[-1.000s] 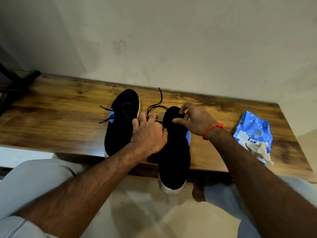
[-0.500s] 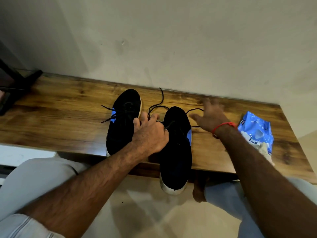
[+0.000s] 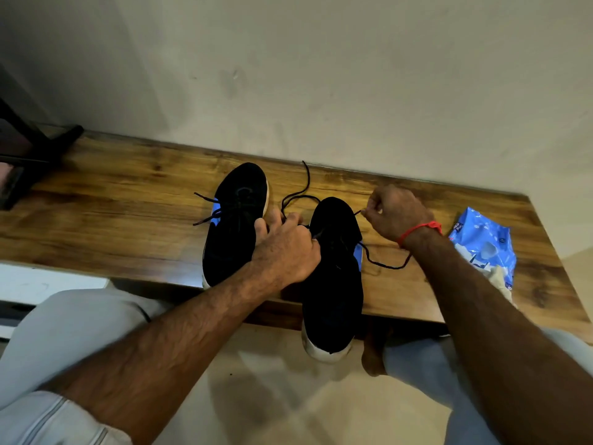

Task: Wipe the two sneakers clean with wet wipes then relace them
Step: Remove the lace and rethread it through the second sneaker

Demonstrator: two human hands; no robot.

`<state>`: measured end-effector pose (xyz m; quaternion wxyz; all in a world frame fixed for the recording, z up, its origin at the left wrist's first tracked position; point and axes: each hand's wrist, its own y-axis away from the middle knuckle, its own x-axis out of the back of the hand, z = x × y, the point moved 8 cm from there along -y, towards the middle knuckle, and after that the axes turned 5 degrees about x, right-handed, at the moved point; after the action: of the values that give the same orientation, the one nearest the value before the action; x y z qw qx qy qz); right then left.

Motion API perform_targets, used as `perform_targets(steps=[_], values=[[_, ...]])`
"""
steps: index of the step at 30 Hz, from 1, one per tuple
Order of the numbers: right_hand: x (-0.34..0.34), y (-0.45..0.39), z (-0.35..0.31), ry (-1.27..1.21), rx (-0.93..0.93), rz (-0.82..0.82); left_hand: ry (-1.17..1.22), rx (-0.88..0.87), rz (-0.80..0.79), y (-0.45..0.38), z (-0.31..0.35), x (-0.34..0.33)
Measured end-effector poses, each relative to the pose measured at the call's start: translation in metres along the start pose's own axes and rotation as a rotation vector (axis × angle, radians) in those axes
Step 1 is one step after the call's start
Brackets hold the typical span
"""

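Relacing looks underway, I judge: my right hand (image 3: 398,213) pinches one lace (image 3: 382,263) end of the right sneaker (image 3: 333,284), which overhangs the table (image 3: 128,200) edge, while my left hand (image 3: 285,252) grips its throat. The left sneaker (image 3: 234,232) rests beside it, laces loose; the wipes pack (image 3: 484,242) lies right.

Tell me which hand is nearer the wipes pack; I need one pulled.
Right. The right hand is just left of the wipes pack; the left hand lies beyond the sneaker.
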<state>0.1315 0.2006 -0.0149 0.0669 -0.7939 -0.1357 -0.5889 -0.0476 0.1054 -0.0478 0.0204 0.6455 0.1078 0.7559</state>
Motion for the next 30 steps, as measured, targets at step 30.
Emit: perform_targets(steps=[30], values=[[0.001,0.009,0.022,0.079,-0.267,0.009,0.035,0.052,-0.032,-0.006,-0.001,-0.005]])
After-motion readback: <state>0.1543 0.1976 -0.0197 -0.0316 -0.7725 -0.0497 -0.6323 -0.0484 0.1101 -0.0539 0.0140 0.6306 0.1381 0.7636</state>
